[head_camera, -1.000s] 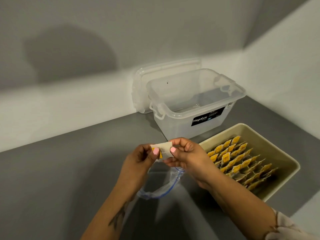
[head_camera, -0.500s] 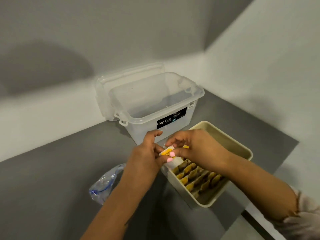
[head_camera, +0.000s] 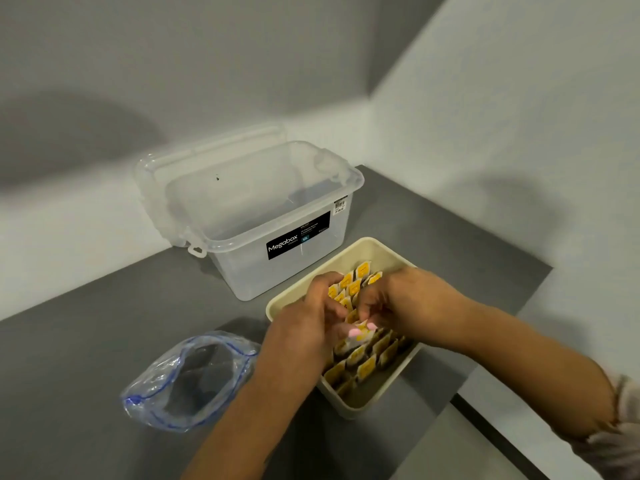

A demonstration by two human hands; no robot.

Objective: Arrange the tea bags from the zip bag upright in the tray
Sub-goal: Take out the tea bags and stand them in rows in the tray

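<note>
A cream tray (head_camera: 379, 247) sits on the grey counter, filled with several upright tea bags with yellow tags (head_camera: 363, 270). Both hands are over the tray's middle. My left hand (head_camera: 304, 336) and my right hand (head_camera: 401, 301) pinch one tea bag (head_camera: 360, 330) together, low among the rows. The clear zip bag (head_camera: 194, 375) with a blue seal lies open and crumpled on the counter, left of the tray; I see nothing inside it.
A clear Megabox storage box (head_camera: 277, 216) stands open behind the tray, its lid (head_camera: 194, 157) leaning on the wall. Walls close the corner at the back and right. The counter edge (head_camera: 485, 420) runs near the tray's front right.
Both hands carried the tea bag from above the zip bag to the right and down into the tray. The zip bag was let go and lies on the counter. The camera view shifted.
</note>
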